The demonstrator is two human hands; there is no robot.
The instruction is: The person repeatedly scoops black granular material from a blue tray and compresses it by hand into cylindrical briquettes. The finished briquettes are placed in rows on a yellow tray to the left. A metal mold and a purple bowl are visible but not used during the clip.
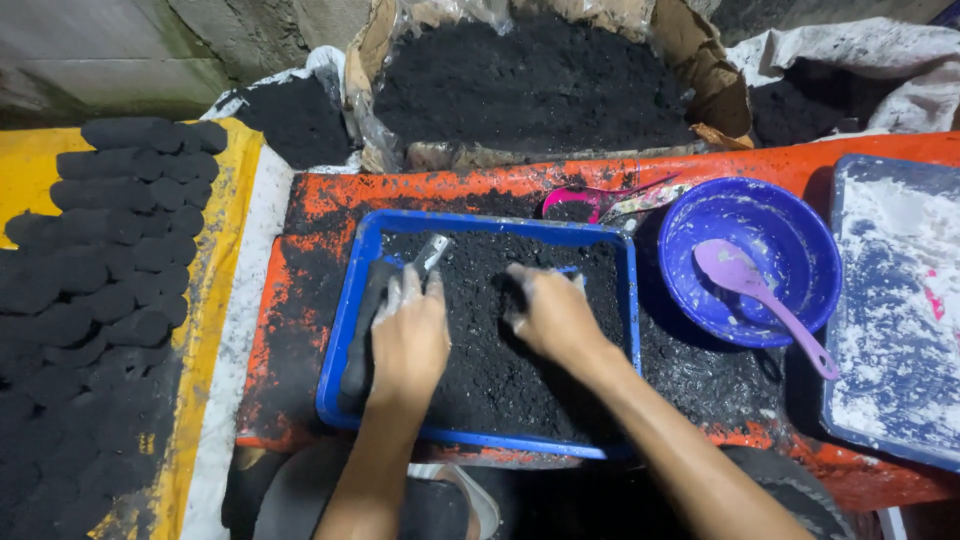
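A person kneels over one blue rectangular tray [350, 300] of black powder [480, 350] on an orange counter [310, 215], both hands dusted pale and grey. The left hand [408, 335] lies at the tray's left side, its grip curled loosely around a dark cylindrical tool with a metal tip [432, 254]; the tool's dark body runs along the tray wall just left of that hand. The right hand [553, 315] presses palm-down into the powder beside it, fingers bent and spread, its grip holding nothing that can be made out beyond the powder itself.

To the right of the right hand sits one round blue bowl [790, 240] smeared white, with one lilac plastic spoon [760, 295] leaning in it, handle over the rim. Further right lies one flat blue tray coated with white powder [900, 310]. Just beyond the hands, past the tray's far rim, lies one pink scoop-like tool [590, 200].

Behind that stands one torn brown cardboard box lined with clear plastic [700, 60], heaped with black powder; one pale sack [860, 55] to its right holds more.

Well to the left of the left hand, a yellow sheet [225, 270] carries rows of black pressed briquettes [110, 260], too many and too closely packed to count surely. No labels or signs are legible anywhere.
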